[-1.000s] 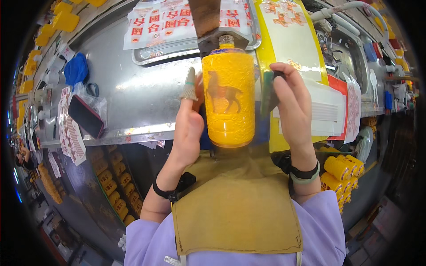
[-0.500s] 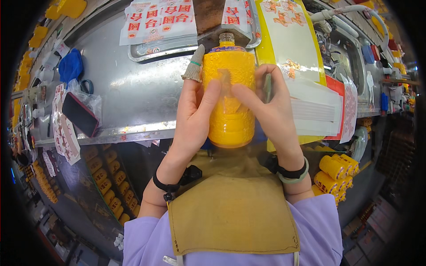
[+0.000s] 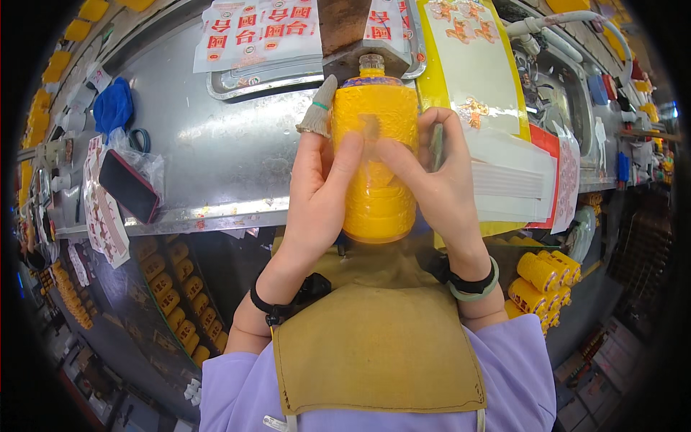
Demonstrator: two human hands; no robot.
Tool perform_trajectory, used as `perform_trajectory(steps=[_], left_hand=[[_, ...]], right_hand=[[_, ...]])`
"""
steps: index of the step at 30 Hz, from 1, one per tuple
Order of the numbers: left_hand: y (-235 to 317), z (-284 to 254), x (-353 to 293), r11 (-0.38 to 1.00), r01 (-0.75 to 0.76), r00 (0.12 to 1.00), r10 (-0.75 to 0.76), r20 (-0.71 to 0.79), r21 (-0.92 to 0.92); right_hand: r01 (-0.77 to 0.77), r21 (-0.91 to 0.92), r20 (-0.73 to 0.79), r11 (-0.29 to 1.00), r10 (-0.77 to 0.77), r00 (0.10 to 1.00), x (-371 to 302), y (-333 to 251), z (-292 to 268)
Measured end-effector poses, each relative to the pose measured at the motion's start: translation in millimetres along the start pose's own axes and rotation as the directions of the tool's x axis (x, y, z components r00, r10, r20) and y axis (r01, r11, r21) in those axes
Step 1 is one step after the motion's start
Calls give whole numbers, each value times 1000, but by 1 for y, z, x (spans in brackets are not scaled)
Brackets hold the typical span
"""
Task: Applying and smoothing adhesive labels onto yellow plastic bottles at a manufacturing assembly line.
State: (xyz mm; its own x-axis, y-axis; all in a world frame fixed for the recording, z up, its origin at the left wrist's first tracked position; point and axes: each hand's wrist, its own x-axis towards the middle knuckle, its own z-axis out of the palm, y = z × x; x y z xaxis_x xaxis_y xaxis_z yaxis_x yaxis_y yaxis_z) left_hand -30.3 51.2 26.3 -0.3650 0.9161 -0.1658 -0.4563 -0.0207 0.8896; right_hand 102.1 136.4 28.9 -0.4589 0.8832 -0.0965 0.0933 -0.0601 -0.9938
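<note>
A yellow embossed bottle lies between my hands, its clear glass neck pointing away against a metal block on the bench. My left hand grips its left side, the thumb pressed on the front. A cloth finger cot with a green band covers one finger of that hand. My right hand holds the right side, its thumb near the bottle's middle beside a small dark mark. A greenish thing shows behind the curled right fingers; I cannot make out its kind.
Red-printed sticker sheets lie on a metal tray at the back. Right are a yellow sheet with gold stickers and white paper strips. Left, a phone and blue cloth. Yellow bottles are stacked below the bench.
The bottle and both hands have shifted very slightly to the right and nearer. The greenish thing by my right fingers is now more hidden. The grip stays the same.
</note>
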Motion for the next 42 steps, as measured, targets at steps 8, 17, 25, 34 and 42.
perform_trajectory(steps=[8, 17, 25, 34, 42], left_hand=[[3, -1, 0, 996, -41, 998, 38, -45, -80], [-1, -3, -2, 997, -56, 997, 53, -46, -59], [3, -10, -8, 1000, 10, 996, -10, 85, -5], [-37, -24, -41, 419, -473, 835, 495, 242, 775], [-33, -30, -40, 680, -427, 891, 428, 151, 596]], right_hand=[[-164, 11, 66, 986, 163, 984, 2, -8, -11], [323, -244, 49, 914, -321, 946, 22, -42, -24], [753, -505, 504, 421, -565, 654, 45, -71, -11], [978, -158, 672, 140, -710, 210, 9, -33, -35], [909, -411, 587, 68, -743, 321, 31, -22, -50]])
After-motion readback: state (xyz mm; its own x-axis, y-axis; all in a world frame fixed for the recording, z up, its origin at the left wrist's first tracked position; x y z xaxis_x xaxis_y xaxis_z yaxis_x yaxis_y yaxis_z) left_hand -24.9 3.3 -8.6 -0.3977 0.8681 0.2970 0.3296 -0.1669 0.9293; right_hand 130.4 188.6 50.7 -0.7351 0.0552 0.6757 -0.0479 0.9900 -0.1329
